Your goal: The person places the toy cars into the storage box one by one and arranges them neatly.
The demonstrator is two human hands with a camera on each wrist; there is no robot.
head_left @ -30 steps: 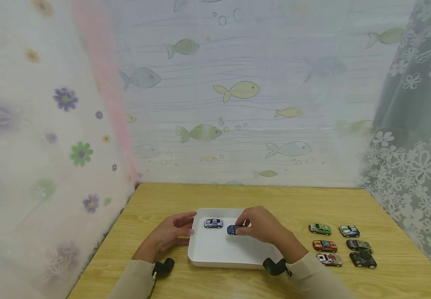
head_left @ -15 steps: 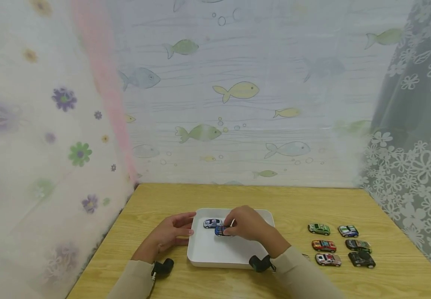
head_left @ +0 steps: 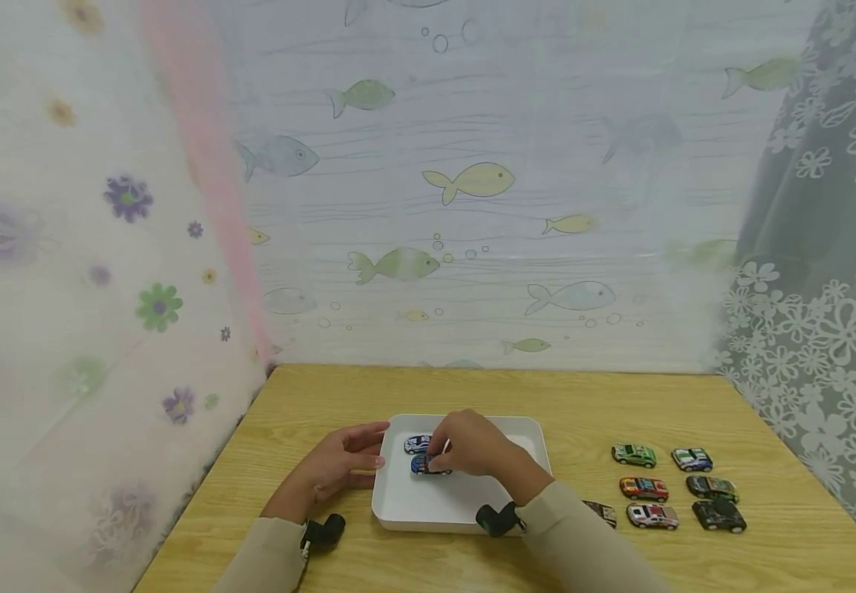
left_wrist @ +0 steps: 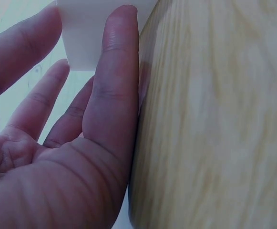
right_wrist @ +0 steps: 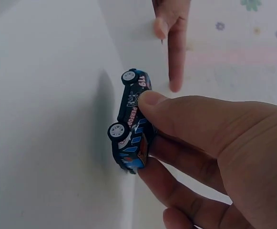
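In the head view my right hand (head_left: 472, 445) pinches a blue toy car (head_left: 422, 466) low over the left part of a white tray (head_left: 465, 506). Thumb and fingers hold the car by its sides; the right wrist view shows dark sides, white wheels and blue stripes on this toy car (right_wrist: 131, 121), with its shadow on the tray floor beside it. Just behind it in the tray stands a white and dark blue toy car (head_left: 416, 445), partly covered by my right hand. My left hand (head_left: 339, 461) touches the tray's left wall with outstretched fingers, thumb against the wall (left_wrist: 83, 33).
Right of the tray, several toy cars stand on the wooden table (head_left: 502, 394), among them a green one (head_left: 633, 455), a red-orange one (head_left: 644, 488) and a black one (head_left: 720, 515). Another toy car (head_left: 603, 513) is partly hidden by my right sleeve. Patterned curtains surround the table.
My right hand has carried the blue toy car leftward and slightly nearer, to just in front of the white one. The left hand keeps its place at the tray.
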